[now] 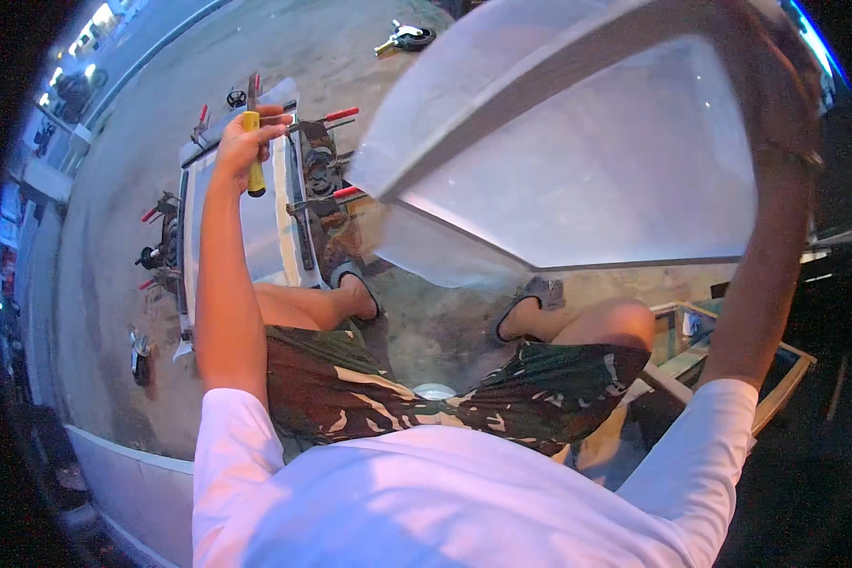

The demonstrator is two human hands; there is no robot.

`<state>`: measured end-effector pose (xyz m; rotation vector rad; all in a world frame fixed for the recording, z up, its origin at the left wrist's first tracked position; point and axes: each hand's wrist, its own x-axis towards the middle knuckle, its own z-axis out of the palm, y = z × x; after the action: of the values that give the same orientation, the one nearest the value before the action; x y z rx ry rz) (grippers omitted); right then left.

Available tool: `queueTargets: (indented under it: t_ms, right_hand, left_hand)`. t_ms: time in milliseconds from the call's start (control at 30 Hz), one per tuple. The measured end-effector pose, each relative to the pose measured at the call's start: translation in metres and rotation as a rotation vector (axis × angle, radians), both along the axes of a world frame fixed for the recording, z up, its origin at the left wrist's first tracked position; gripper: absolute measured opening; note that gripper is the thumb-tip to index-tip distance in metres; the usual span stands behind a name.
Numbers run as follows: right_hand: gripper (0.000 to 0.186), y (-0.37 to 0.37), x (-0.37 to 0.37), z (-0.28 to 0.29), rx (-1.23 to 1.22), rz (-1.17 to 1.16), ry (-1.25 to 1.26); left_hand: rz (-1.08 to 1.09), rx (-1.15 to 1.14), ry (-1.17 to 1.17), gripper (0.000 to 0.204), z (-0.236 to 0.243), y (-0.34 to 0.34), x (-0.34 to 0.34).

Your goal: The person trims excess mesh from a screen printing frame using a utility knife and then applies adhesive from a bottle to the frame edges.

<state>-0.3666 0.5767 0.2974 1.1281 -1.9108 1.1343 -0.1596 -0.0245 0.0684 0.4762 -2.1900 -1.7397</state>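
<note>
My left hand (244, 142) is closed around the yellow handle of a hand tool (256, 180), whose narrow metal end points up; its exact kind is unclear. The tool is above a flat panel (279, 232) edged with pale strips and held by red-handled clamps (341, 115). At the upper right, my right hand (776, 71) grips the edge of a large whitish sheet panel (634, 170) with a folded rim. This sheet is raised and tilted, with a thin clear film (445, 251) hanging at its lower edge. The right fingers are dark and partly hidden.
One caster wheel (409, 37) lies on the concrete floor at the far side, another (140, 358) at the left. A wooden frame (781, 393) stands beside my right leg. A low pale wall edge (133, 473) runs along the lower left. My feet flank the middle floor.
</note>
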Motion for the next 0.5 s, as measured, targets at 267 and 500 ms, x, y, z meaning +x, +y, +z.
queueTargets:
  t_ms: [267,500]
  right_hand:
    - [0.031,-0.199,0.102,-0.042,0.285,0.185,0.146]
    - [0.045,-0.28,0.129,-0.09,0.411,0.078,-0.016]
  left_hand:
    - [-0.297,-0.105,0.281,0.058,0.055,0.106,0.031]
    - [-0.174,-0.008,0.335,0.064,0.056,0.129,0.03]
